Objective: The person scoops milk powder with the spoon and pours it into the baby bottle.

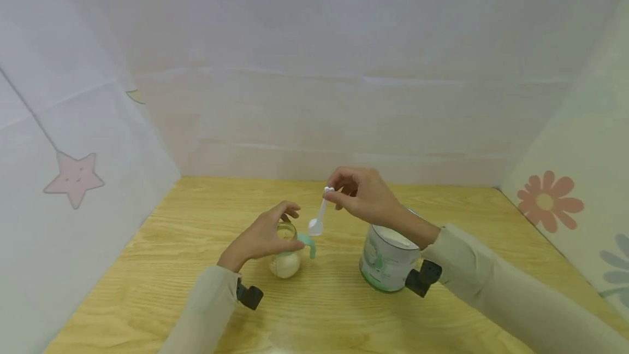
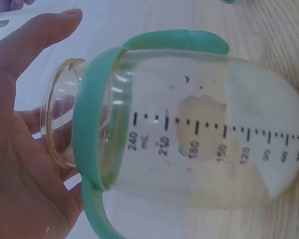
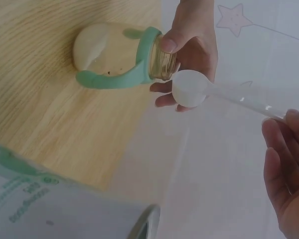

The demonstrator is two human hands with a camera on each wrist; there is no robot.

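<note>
A clear baby bottle (image 1: 285, 265) with a mint-green handle ring (image 2: 97, 114) stands uncapped on the table, pale powder heaped inside its lower part. My left hand (image 1: 262, 235) is spread in a loose C about the bottle's neck. Its fingers lie behind the neck, and the thumb (image 2: 52, 27) points away from the glass in the left wrist view. To the right and above, my right hand (image 1: 366, 195) pinches the handle end of a white measuring scoop (image 1: 316, 226). The scoop hangs tilted, bowl downward, just right of the bottle mouth.
A milk powder can (image 1: 380, 261) with a white and green label stands at the right, partly under my right forearm. The wooden table (image 1: 196, 272) ends at a pale cloth backdrop, with printed cloth on both sides.
</note>
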